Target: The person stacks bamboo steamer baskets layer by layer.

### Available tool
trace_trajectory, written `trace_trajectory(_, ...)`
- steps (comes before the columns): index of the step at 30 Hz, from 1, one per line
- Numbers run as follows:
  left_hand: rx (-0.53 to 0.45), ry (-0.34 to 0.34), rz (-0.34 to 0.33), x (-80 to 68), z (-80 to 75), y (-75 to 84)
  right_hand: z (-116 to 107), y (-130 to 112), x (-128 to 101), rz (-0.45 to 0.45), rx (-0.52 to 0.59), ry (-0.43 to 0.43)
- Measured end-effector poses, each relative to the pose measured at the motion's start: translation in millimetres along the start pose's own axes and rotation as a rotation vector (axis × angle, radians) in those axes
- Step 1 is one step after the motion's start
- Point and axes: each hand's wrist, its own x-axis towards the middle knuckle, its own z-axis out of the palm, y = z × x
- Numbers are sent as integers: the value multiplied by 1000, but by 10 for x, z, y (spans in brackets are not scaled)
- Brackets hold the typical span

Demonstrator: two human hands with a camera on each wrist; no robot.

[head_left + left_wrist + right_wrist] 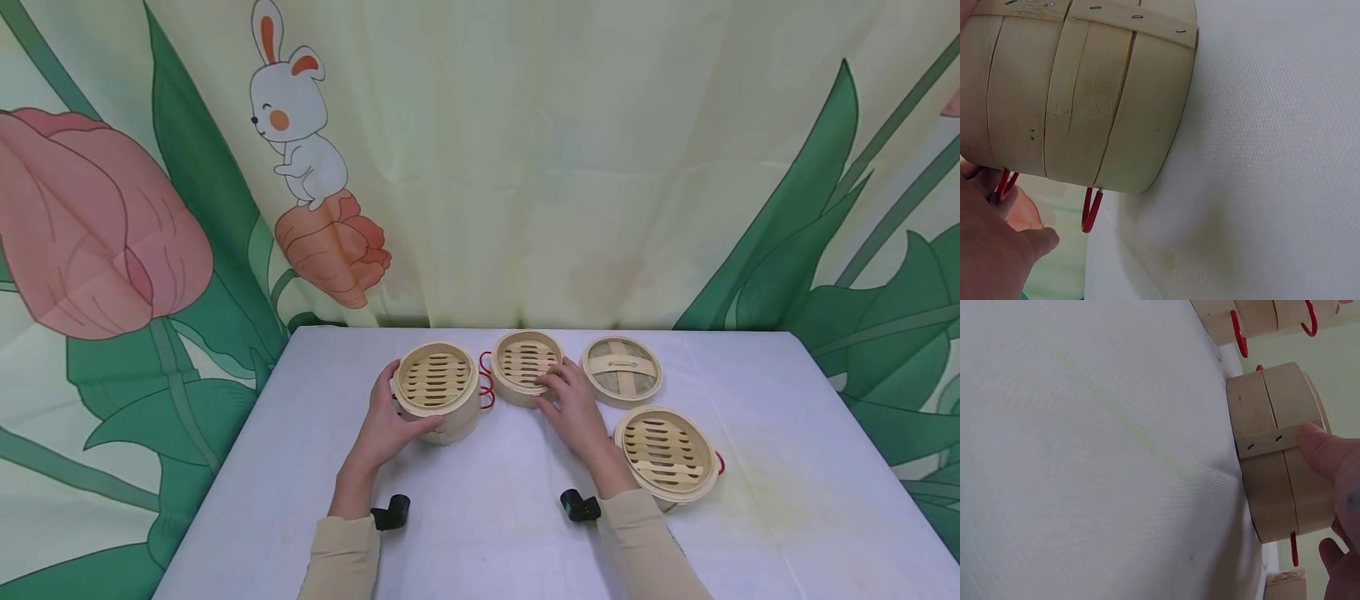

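- Nearest the head camera, beige sleeves (341, 554) reach in from the bottom edge.
- The white table (480, 542) carries every steamer piece, grouped toward its far side.
- The left stack (437, 379), the tallest pile, appears two baskets high, judging by its paired loops. This much stacking looks done. The left hand (386, 433) holds it, fingers round the outer side and thumb across the front.
- The right basket (666, 452) stands apart, nearer the person, and no hand touches it; whether it is one tier or more I cannot tell. It seems left to deal with.
- The middle basket (523, 358) stands just beside the left stack, not on it. The right hand (576, 412) grips its rim, thumb against the wall.
- The lid (622, 371) lies beside the middle basket, covering neither basket nor stack; capping appears undone.
- Red loops (1091, 211) stick out from the left stack.
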Motion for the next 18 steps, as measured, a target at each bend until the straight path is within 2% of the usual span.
trace_trajectory(18, -9, 2, -13, 15, 4, -20, 53, 18, -20, 16, 86, 26)
